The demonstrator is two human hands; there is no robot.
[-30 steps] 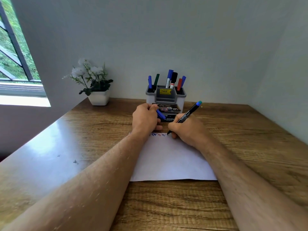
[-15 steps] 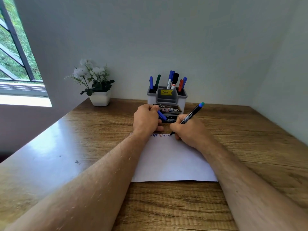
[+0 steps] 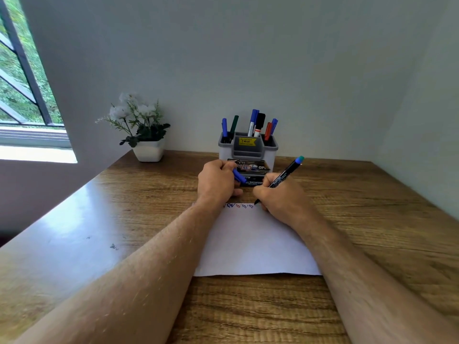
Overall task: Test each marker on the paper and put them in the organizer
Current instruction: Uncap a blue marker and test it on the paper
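A white sheet of paper (image 3: 253, 242) lies on the wooden desk, with a row of small coloured scribbles (image 3: 238, 206) along its far edge. My right hand (image 3: 280, 197) holds a black marker with a blue-green end (image 3: 285, 173), its tip touching the paper's far edge. My left hand (image 3: 216, 182) rests at the paper's far left corner, closed on a blue marker cap (image 3: 239, 176). Behind both hands stands the grey organizer (image 3: 248, 147), which holds several markers upright. A dark marker box (image 3: 253, 170) lies in front of the organizer.
A white pot with white flowers (image 3: 144, 135) stands at the back left of the desk (image 3: 124, 219). A window (image 3: 22, 95) is at the far left. Walls close the desk at the back and the right.
The marker tip has moved right along the paper's far edge, adding scribbles to the row. My left hand has stayed in place with the cap.
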